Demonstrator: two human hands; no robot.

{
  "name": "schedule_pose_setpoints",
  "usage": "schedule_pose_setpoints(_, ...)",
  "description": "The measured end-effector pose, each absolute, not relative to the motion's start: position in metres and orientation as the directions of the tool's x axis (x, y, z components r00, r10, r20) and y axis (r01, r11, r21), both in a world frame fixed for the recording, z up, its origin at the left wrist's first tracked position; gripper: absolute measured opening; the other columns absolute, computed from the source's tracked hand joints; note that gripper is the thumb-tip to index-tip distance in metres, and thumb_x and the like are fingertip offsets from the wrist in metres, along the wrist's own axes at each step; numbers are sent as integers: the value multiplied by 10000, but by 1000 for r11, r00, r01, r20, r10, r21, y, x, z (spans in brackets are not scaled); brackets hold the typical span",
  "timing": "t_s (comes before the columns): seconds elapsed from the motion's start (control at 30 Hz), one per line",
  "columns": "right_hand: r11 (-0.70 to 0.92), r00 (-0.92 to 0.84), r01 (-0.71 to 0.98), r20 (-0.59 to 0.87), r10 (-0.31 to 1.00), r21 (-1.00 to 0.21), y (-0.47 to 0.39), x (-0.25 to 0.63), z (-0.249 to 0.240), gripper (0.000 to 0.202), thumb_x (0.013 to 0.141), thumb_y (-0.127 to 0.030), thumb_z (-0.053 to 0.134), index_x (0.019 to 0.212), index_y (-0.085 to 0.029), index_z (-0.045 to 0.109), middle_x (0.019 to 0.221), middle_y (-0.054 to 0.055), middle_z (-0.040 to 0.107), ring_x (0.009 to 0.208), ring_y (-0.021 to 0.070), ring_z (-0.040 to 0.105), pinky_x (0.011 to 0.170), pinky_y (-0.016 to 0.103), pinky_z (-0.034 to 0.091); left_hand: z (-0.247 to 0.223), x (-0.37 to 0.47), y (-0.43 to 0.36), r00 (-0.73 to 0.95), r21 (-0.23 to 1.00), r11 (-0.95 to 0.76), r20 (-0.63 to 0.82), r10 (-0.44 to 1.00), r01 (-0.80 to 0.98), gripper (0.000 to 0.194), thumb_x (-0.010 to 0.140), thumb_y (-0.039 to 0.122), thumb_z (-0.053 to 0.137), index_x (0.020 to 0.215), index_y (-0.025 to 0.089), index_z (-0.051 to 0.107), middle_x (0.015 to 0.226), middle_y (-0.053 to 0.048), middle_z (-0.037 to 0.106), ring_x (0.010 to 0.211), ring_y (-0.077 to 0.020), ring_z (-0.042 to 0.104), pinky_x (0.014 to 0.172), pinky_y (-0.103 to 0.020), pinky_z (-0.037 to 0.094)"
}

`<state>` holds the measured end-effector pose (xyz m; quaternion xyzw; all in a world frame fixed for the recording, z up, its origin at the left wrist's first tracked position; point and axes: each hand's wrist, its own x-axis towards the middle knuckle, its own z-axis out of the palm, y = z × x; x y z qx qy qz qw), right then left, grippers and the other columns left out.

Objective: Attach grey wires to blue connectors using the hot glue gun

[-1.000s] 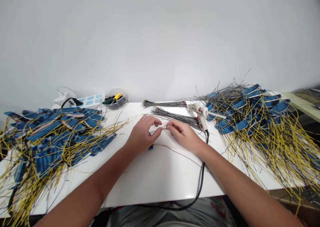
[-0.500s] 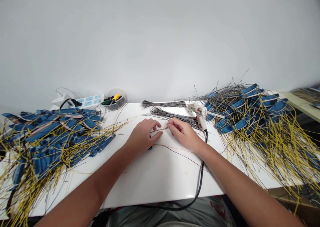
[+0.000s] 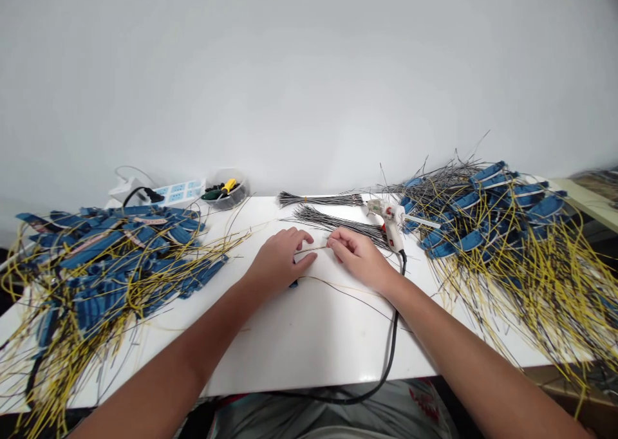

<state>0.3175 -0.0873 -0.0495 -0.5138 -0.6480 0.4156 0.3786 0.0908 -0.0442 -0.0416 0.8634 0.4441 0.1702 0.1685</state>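
Note:
In the middle of the white table (image 3: 309, 342), my left hand (image 3: 277, 257) rests over a small blue piece (image 3: 293, 284), mostly hidden beneath it. The thumb and index finger of that hand are apart, with a gap between them. Across this gap runs a thin wire (image 3: 315, 248), whose right end is pinched in the fingertips of my right hand (image 3: 355, 253). From under the left hand, a black and a yellow wire (image 3: 345, 291) trail to the right, passing under my right forearm.
A glue gun (image 3: 390, 220) with a black cord stands beyond my right hand, near dark wire bundles (image 3: 321, 199). Blue pieces with yellow and black wires pile up at left (image 3: 101, 246) and right (image 3: 506, 233). A power strip (image 3: 178, 192) and a tub of tools (image 3: 229, 191) sit behind.
The whole view has shifted slightly, so things appear a little further right. Both hands keep nearly the same pose, and my right fingers still pinch the thin wire.

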Motion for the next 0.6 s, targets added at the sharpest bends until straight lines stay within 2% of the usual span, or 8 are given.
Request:
schedule_pose_setpoints(0.3, 150, -236, 413, 54, 970, -898, -92, 314, -51, 265, 1053, -444, 516, 956, -230, 640, 671, -42, 485, 615, 136, 407, 578, 288, 283, -43, 98, -51, 549, 456, -562, 175, 817, 691, 202, 959, 353, 609, 1115, 232, 650, 950, -18, 632, 907, -218, 583, 805, -372, 438)
schedule_pose_setpoints(0.47, 194, -252, 412, 93, 963, -890, -92, 314, -51, 248, 1046, -409, 518, 913, -221, 609, 672, -43, 451, 614, 131, 381, 578, 284, 276, -43, 101, -54, 562, 518, -637, 318, 763, 571, 228, 996, 342, 597, 1182, 222, 648, 1064, -54, 665, 1036, -226, 602, 895, -368, 482)
schedule_pose_setpoints(0.6, 180, -273, 364, 81, 959, -914, -92, 315, -52, 236, 1032, -386, 523, 874, -217, 571, 656, -42, 446, 593, 130, 364, 559, 282, 260, -41, 102, -56, 558, 510, -705, 436, 706, 493, 256, 1000, 284, 601, 1242, 233, 667, 1148, -68, 700, 1114, -233, 611, 978, -380, 491)
